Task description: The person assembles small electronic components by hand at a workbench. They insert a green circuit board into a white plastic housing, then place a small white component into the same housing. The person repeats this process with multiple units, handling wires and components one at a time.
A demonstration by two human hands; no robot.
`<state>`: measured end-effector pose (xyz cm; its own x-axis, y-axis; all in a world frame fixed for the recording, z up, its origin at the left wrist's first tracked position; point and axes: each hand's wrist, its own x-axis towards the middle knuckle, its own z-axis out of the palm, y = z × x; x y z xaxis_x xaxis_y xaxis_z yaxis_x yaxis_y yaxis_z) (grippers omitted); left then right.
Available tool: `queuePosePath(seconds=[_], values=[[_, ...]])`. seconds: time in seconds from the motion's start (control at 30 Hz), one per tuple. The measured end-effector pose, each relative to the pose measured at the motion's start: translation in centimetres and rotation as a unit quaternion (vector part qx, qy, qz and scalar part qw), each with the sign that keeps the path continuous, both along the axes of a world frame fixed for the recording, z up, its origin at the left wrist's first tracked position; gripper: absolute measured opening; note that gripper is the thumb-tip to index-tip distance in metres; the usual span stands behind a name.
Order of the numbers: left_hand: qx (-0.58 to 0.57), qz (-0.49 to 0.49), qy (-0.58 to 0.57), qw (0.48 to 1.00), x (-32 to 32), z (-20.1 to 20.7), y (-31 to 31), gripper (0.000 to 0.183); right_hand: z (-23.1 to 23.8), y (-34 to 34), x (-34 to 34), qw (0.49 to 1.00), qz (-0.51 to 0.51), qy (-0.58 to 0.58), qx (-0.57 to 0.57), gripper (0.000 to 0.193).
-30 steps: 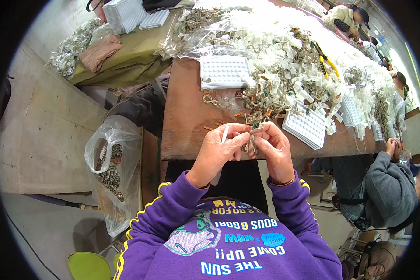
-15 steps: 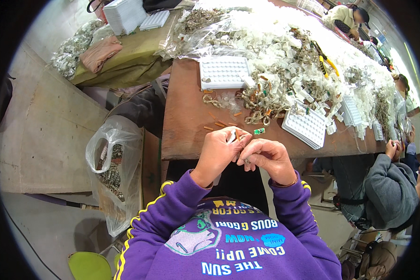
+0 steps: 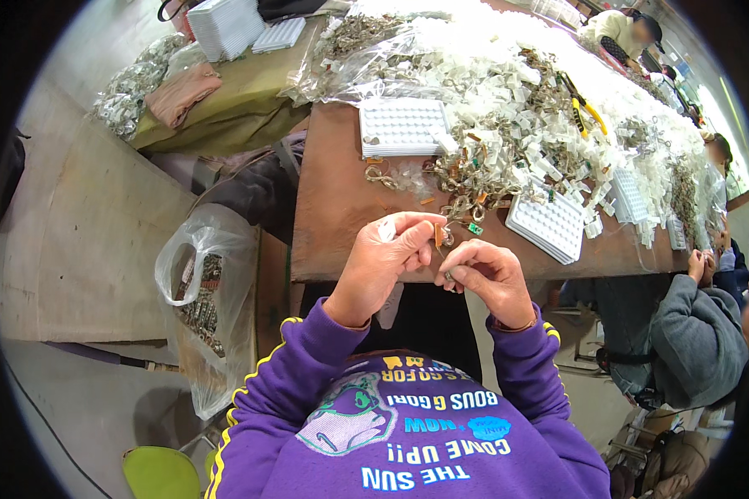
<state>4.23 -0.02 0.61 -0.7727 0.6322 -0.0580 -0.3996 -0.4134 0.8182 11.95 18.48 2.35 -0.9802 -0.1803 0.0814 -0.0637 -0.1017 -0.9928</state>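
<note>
My left hand [image 3: 374, 266] is above the table's near edge, thumb and forefinger pinched on a small orange-brown strip [image 3: 438, 235]. A white piece [image 3: 386, 230] shows between its fingers. Close beside it, my right hand [image 3: 495, 283] is closed in a pinch on a tiny greyish piece [image 3: 449, 276], too small to name. Just beyond the fingertips, a small green circuit board [image 3: 474, 228] lies on the brown table [image 3: 333, 195].
A mound of clear plastic pieces and coiled wires [image 3: 508, 108] spreads across the table. White dimpled trays [image 3: 404, 125] stand left of it, another stack [image 3: 545, 224] at right. Yellow-handled pliers [image 3: 587, 112] rest on the mound. A plastic bag [image 3: 208, 291] hangs at left; a co-worker [image 3: 691, 324] sits at right.
My left hand has turned and opened out slightly, bringing the orange strip up into clear view. The green board has shifted a little right and away from me.
</note>
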Motion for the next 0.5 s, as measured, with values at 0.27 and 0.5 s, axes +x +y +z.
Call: queuePosePath(seconds=[0.27,0.5], values=[[0.004,0.096,-0.001,0.995,0.7,0.2,0.1,0.015,0.2,-0.3,0.1,0.983,0.024,0.106,0.15,0.012],[-0.001,0.148,0.03,0.989,1.7,0.1,-0.1,0.012,0.6,-1.5,0.4,0.928,-0.159,0.264,0.209,0.024]])
